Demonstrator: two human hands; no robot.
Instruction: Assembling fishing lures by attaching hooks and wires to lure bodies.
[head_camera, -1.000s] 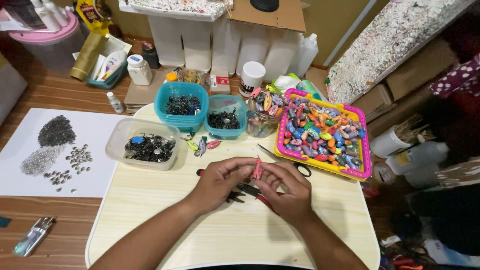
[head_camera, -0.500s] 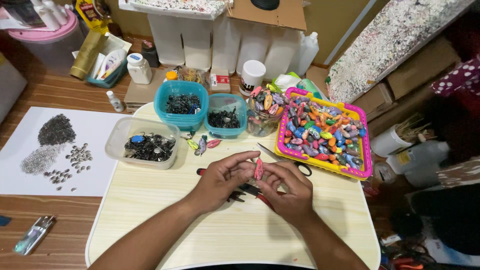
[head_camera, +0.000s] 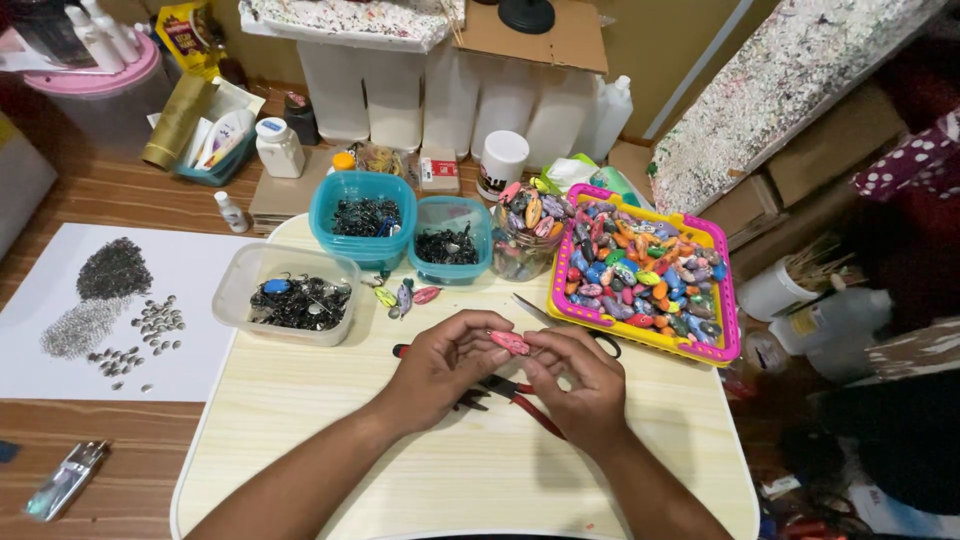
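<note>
My left hand (head_camera: 445, 365) and my right hand (head_camera: 578, 378) meet over the middle of a pale wooden lap table (head_camera: 300, 450). Between their fingertips they pinch a small pink painted bead (head_camera: 509, 343), lying nearly level. Red-handled pliers (head_camera: 515, 395) lie on the table under my hands, partly hidden. A yellow and pink tray (head_camera: 728, 330) heaped with colourful painted beads stands just to the right. Three loose painted beads (head_camera: 405, 296) lie ahead of my left hand.
A clear tub (head_camera: 232, 290) and two teal tubs (head_camera: 345, 186) (head_camera: 450, 208) hold dark metal findings. A glass jar (head_camera: 520, 262) holds more beads. Scissors (head_camera: 540, 315) lie by the tray. White paper (head_camera: 40, 370) with shells and bead piles lies left; a lighter (head_camera: 62, 482) lies on the floor.
The pink bead has turned from upright to nearly level between my fingertips. My hands stay in the same spot over the pliers.
</note>
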